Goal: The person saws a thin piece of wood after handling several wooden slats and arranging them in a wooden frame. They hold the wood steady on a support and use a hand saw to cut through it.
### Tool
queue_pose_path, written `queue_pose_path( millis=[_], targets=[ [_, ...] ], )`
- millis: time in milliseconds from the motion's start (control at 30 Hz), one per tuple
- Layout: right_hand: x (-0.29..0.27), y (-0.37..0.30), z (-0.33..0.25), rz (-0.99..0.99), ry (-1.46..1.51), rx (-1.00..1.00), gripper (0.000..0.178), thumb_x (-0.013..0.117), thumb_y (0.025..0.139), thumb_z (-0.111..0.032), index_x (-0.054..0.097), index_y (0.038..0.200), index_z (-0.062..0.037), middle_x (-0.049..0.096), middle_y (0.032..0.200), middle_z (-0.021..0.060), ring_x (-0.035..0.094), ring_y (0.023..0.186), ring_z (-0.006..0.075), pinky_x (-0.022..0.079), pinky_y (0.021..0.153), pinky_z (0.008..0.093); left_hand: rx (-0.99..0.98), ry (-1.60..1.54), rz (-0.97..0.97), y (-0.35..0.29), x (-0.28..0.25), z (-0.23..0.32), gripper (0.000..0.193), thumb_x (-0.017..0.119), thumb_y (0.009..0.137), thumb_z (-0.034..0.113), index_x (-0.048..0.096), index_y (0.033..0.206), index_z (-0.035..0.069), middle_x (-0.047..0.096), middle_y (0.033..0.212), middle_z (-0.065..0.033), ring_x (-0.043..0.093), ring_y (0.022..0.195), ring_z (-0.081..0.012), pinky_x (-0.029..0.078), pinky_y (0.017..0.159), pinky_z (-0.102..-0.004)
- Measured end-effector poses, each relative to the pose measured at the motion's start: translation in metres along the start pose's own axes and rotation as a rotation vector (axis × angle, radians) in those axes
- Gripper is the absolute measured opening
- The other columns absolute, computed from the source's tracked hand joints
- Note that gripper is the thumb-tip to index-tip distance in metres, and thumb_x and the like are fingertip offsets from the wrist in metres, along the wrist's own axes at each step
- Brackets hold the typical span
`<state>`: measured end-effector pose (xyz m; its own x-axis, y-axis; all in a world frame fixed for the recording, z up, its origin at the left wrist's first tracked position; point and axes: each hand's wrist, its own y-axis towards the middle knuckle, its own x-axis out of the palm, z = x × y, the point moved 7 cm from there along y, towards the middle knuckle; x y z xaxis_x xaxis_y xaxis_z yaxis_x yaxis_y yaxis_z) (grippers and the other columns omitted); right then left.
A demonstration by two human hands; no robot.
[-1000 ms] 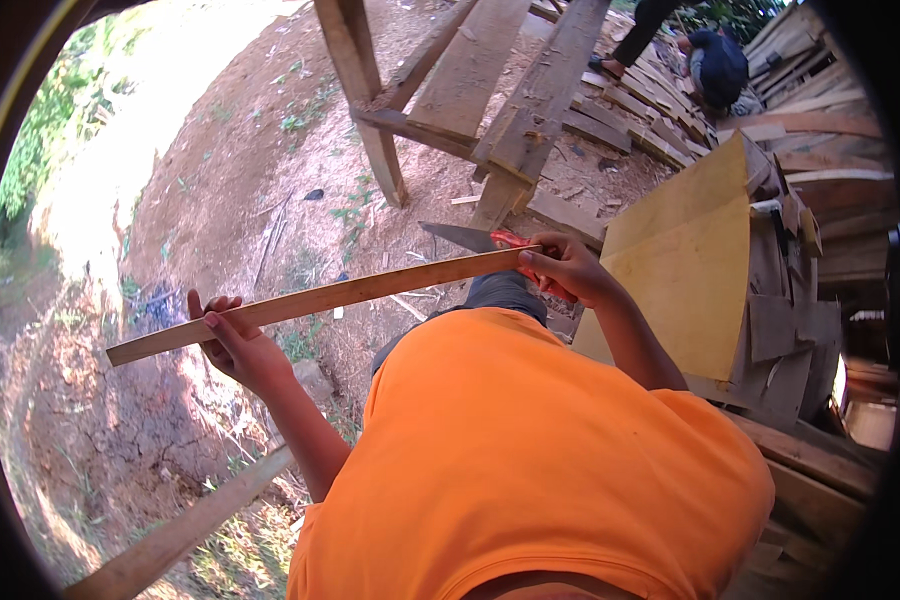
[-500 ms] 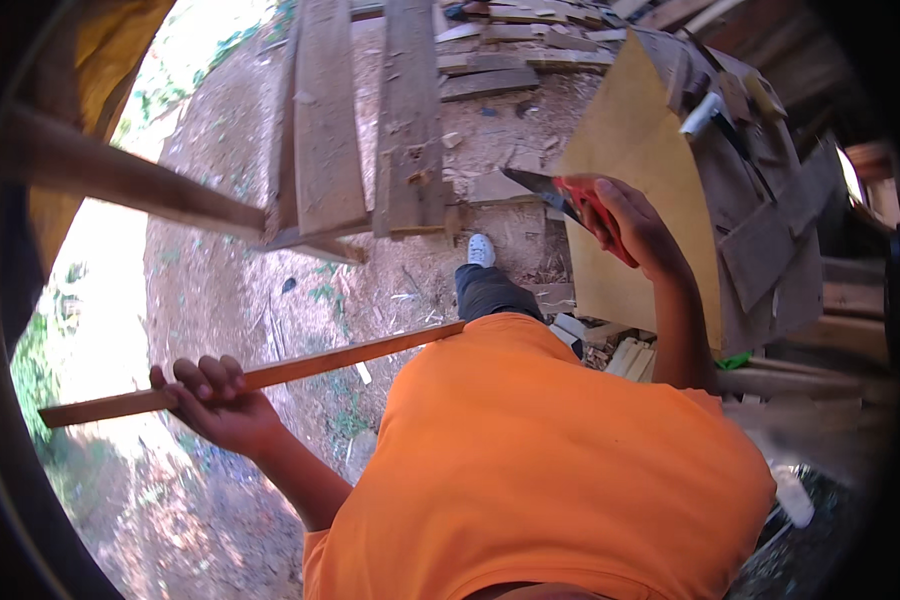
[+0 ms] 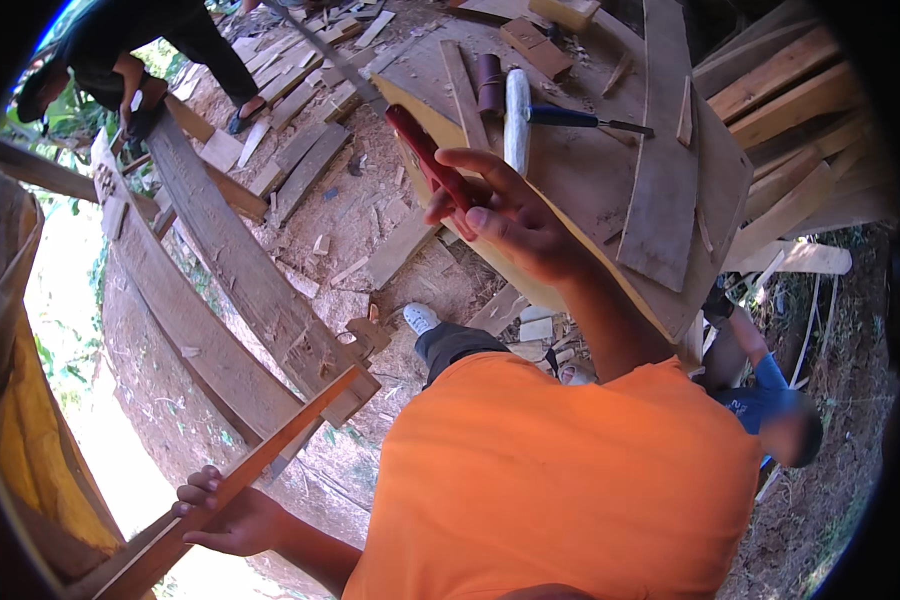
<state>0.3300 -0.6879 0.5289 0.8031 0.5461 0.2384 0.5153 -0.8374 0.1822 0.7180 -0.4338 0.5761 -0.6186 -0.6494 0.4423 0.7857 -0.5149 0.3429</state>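
At the far left of the frame hangs a yellow sheet [image 3: 35, 440], and in the upper left a person in dark clothes [image 3: 95, 50] bends over the far end of some long planks [image 3: 240, 250], which slant down toward the lower middle. In the lower left, the left hand [image 3: 232, 522] holds a wood strip [image 3: 280, 440], fingers over one edge and thumb on the other side; the strip runs from the bottom left up to the near end of the planks, though whether it touches them I cannot tell. Wood scraps [image 3: 310, 172] litter the ground at upper middle, and a white shoe [image 3: 420, 318] shows near the centre. Just above centre, the right hand [image 3: 515, 222] grips a saw [image 3: 427, 150] by its red handle, the grey blade pointing to the top left. Beyond it, at upper right, the desk [image 3: 580, 200] carries a dark red cylinder [image 3: 490, 85], a white rod-like thing [image 3: 517, 125], a blue-handled tool [image 3: 560, 117], a brown block [image 3: 537, 48] and a long board [image 3: 665, 150]. Farther right, a person in blue [image 3: 755, 400] is low down, beneath stacked boards [image 3: 790, 90] in the upper right.
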Motion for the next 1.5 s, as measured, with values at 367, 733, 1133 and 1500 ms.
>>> queue_pose_path(
  millis=[367, 733, 1133, 1500],
  targets=[
    [-0.097, -0.027, -0.056, 0.672, -0.035, -0.492, 0.071, 0.04, 0.084, 0.009, 0.029, 0.15, -0.0126, 0.058, 0.112, 0.0125, 0.063, 0.108, 0.0265, 0.048, 0.106, 0.0496, -0.157, 0.125, -0.193, 0.058, 0.041, -0.081, 0.029, 0.049, 0.105, 0.039, 0.053, 0.109, 0.01, 0.047, 0.085, -0.0016, 0.052, 0.09, -0.0178, 0.044, 0.095, -0.0379],
    [-0.15, -0.21, -0.085, 1.288, -0.123, -0.577, 0.045, 0.036, 0.092, -0.003, 0.044, 0.136, -0.008, 0.063, 0.103, 0.0135, 0.065, 0.091, 0.024, 0.057, 0.092, 0.0412, -0.449, 0.302, -0.365, 0.057, 0.018, -0.243, 0.046, 0.037, 0.107, 0.05, 0.049, 0.12, 0.007, 0.063, 0.108, -0.011, 0.059, 0.1, -0.0221, 0.047, 0.091, -0.037],
    [-0.219, -0.287, -0.073, 1.349, -0.09, -0.333, 0.035, 0.039, 0.096, -0.006, 0.041, 0.131, -0.0044, 0.057, 0.089, 0.0115, 0.061, 0.079, 0.0214, 0.057, 0.084, 0.0427, -0.538, 0.22, -0.253, 0.051, -0.003, -0.256, 0.047, 0.039, 0.107, 0.052, 0.051, 0.112, 0.006, 0.052, 0.102, -0.0065, 0.053, 0.089, -0.0183, 0.046, 0.083, -0.0344],
    [-0.288, -0.347, -0.073, 1.509, -0.651, 0.174, 0.035, 0.047, 0.097, -0.016, 0.053, 0.127, -0.0001, 0.064, 0.112, 0.0111, 0.065, 0.1, 0.0188, 0.053, 0.089, 0.0317, -0.431, 0.251, -0.114, 0.069, 0.01, -0.21, 0.045, 0.035, 0.109, 0.05, 0.053, 0.113, 0.008, 0.049, 0.099, -0.0036, 0.049, 0.09, -0.0154, 0.043, 0.086, -0.0317]
  ],
)
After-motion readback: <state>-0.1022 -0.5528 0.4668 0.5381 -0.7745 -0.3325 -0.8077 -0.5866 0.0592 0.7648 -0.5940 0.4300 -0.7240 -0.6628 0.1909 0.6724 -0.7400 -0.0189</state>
